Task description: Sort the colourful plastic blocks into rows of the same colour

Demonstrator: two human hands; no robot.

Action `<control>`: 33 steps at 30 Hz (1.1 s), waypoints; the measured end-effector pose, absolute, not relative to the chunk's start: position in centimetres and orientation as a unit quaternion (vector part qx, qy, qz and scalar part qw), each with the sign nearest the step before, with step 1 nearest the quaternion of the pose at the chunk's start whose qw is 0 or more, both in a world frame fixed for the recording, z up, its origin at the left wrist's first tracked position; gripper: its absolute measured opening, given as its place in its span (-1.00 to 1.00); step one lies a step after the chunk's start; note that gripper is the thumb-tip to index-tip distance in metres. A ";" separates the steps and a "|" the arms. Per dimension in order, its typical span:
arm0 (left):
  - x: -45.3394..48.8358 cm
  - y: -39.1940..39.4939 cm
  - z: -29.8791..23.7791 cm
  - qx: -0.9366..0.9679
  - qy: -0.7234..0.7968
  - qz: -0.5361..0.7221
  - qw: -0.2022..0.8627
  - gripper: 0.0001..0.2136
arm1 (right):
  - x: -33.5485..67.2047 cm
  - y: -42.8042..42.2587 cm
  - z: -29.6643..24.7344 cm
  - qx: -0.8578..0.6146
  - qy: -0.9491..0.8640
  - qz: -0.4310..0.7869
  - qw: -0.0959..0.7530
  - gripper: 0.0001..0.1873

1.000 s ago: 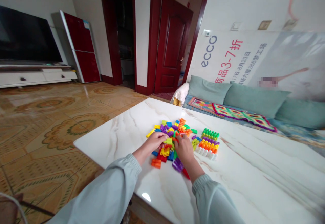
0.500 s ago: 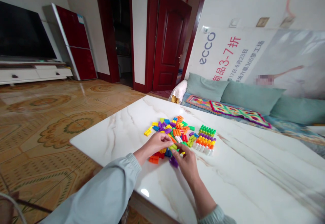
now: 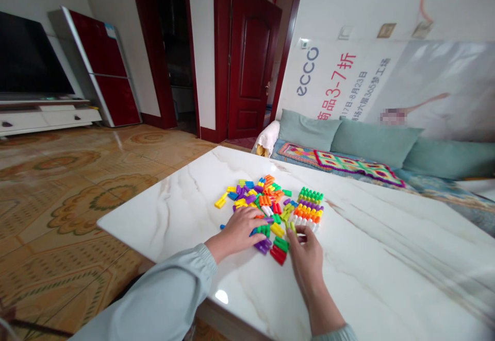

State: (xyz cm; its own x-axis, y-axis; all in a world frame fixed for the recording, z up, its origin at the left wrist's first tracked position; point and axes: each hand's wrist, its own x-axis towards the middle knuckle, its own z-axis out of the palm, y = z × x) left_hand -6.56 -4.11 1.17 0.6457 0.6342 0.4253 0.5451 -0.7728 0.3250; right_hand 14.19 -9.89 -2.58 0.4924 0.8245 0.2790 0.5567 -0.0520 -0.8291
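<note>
On the white marbled table [image 3: 371, 258] lies a loose pile of colourful plastic peg-shaped building blocks [image 3: 265, 201]. My left hand [image 3: 240, 232] rests over the near side of this pile, fingers spread and stretched out, partly covering green, blue and purple blocks. Between the thumb and fingers of my right hand [image 3: 308, 251] is a yellow-green block [image 3: 291, 226]. To the left of that hand sit a red block [image 3: 278, 254] and a green block [image 3: 281, 243]. Just beyond it stand neat rows of blocks [image 3: 308, 207] in green, purple, yellow, orange and white.
A sofa with teal cushions [image 3: 373, 137] and a crocheted runner [image 3: 358, 168] stands behind the table. At the far left are a red fridge [image 3: 102, 63], a television [image 3: 31, 57] and its white cabinet [image 3: 50, 117]. A red door [image 3: 253, 57] stands ajar.
My hands were close together over the pile and have moved apart. The right one has gone right, toward the rows, with the yellow-green block; the left has spread its fingers over the blocks.
</note>
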 end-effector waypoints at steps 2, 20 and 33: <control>-6.8 -3.9 0.9 0.908 0.341 0.238 0.044 -0.62 | 14.3 -9.5 -2.5 -0.722 -0.516 0.138 0.439 -0.61; -4.1 4.5 2.9 0.902 0.415 0.114 0.027 -0.43 | 12.8 -8.0 -2.5 -0.708 -0.586 0.134 0.371 -0.63; -1.2 8.7 4.3 0.916 0.396 -0.054 0.023 -0.54 | 12.7 -7.8 -2.4 -0.708 -0.583 0.143 0.371 -0.70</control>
